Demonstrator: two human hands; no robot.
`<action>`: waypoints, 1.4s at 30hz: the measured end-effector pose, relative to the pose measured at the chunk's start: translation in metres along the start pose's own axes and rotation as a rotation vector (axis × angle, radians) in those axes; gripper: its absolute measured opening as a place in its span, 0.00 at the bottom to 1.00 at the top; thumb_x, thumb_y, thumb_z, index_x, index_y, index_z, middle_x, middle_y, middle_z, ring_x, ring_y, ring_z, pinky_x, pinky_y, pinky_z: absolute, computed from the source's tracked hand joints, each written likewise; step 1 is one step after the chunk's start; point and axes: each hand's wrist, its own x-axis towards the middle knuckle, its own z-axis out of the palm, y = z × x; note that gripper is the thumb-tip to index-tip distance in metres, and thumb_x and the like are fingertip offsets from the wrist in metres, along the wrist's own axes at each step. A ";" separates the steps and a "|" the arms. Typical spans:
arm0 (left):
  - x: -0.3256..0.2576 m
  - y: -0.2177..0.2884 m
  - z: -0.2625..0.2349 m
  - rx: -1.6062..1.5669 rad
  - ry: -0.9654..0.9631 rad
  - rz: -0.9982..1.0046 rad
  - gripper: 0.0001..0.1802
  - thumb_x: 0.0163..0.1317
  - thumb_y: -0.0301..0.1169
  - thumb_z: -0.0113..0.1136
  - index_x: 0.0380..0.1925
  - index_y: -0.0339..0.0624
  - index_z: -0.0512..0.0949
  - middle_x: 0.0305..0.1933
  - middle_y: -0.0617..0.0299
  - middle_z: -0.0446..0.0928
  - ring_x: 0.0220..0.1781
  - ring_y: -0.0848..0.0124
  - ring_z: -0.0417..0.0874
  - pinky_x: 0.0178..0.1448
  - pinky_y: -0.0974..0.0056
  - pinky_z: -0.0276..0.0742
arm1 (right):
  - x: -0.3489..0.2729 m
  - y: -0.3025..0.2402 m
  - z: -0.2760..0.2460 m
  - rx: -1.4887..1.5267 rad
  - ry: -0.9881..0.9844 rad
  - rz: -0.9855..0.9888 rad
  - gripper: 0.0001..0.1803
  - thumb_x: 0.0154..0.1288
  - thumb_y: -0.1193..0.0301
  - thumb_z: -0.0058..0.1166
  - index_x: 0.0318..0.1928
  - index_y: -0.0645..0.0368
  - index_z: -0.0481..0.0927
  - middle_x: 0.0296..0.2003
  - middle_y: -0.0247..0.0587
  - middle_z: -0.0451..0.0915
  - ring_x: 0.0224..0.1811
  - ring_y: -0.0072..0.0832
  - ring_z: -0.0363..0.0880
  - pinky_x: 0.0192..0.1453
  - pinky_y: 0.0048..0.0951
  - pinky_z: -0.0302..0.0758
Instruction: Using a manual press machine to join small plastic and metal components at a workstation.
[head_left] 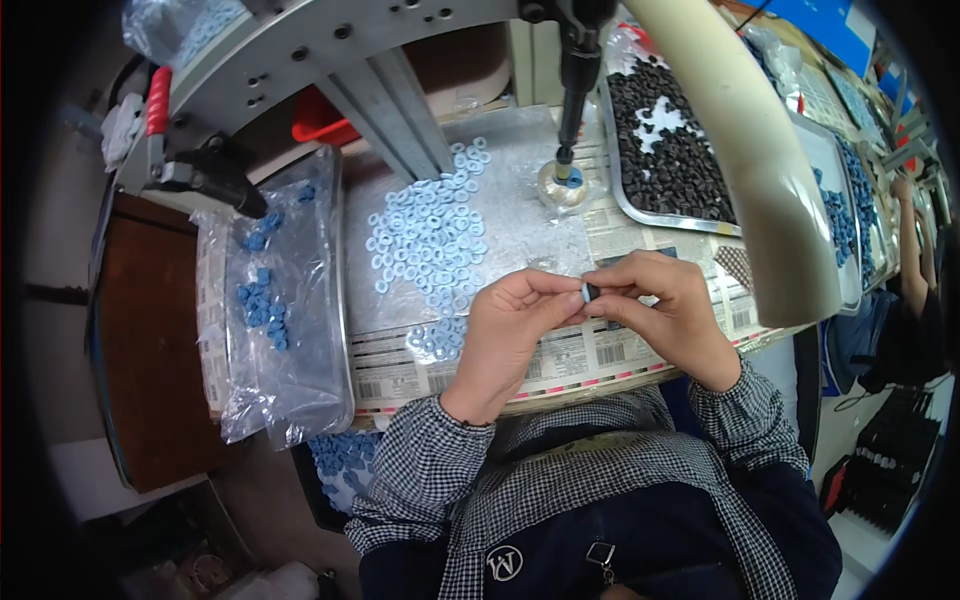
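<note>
Left hand [518,325] and right hand [668,305] both pinch this tiny blue-and-black piece [590,292] near the middle, with blue rings [425,240] left and black bits [690,182] far right, kept within reach I'd guess.

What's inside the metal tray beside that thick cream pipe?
Many small dark pieces lie in the tray. The pipe covers its right side; anything there is hidden.

Single view: left camera of a head-worn fisheye pair, upright, facing down and forward from above the lap. Two bare hands [505,328] close in, near mid-frame; printed-paper-covered bench [390,385] beyond. Black-and-white checked cloth sleeves [428,465] enter low. Straight edges bow toward the rim.
</note>
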 end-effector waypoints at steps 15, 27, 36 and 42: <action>-0.044 0.169 -0.149 1.157 0.608 0.353 0.11 0.66 0.27 0.60 0.46 0.33 0.83 0.39 0.60 0.85 0.41 0.75 0.84 0.45 0.69 0.78 | -0.005 -0.001 -0.030 -0.079 0.136 -0.018 0.15 0.58 0.78 0.69 0.46 0.66 0.83 0.33 0.36 0.79 0.35 0.21 0.77 0.39 0.22 0.75; 0.030 0.160 -0.287 1.853 0.729 0.357 0.15 0.55 0.21 0.64 0.44 0.41 0.81 0.47 0.48 0.81 0.56 0.47 0.79 0.58 0.50 0.75 | -0.008 -0.011 -0.023 -0.132 0.105 -0.046 0.14 0.55 0.79 0.68 0.43 0.65 0.84 0.29 0.36 0.78 0.30 0.22 0.77 0.36 0.23 0.73; -0.014 0.163 -0.298 1.518 0.678 0.102 0.20 0.62 0.25 0.63 0.55 0.39 0.79 0.48 0.53 0.82 0.46 0.61 0.85 0.51 0.59 0.78 | -0.019 0.005 -0.034 -0.126 0.114 0.019 0.15 0.55 0.80 0.68 0.44 0.65 0.84 0.30 0.35 0.78 0.31 0.22 0.77 0.37 0.22 0.74; -0.067 0.143 -0.159 0.496 0.482 0.334 0.18 0.73 0.25 0.54 0.61 0.31 0.75 0.51 0.57 0.81 0.44 0.71 0.84 0.47 0.70 0.78 | -0.024 0.029 -0.038 -0.216 0.169 0.001 0.14 0.55 0.81 0.67 0.44 0.65 0.84 0.30 0.35 0.78 0.31 0.21 0.77 0.37 0.22 0.74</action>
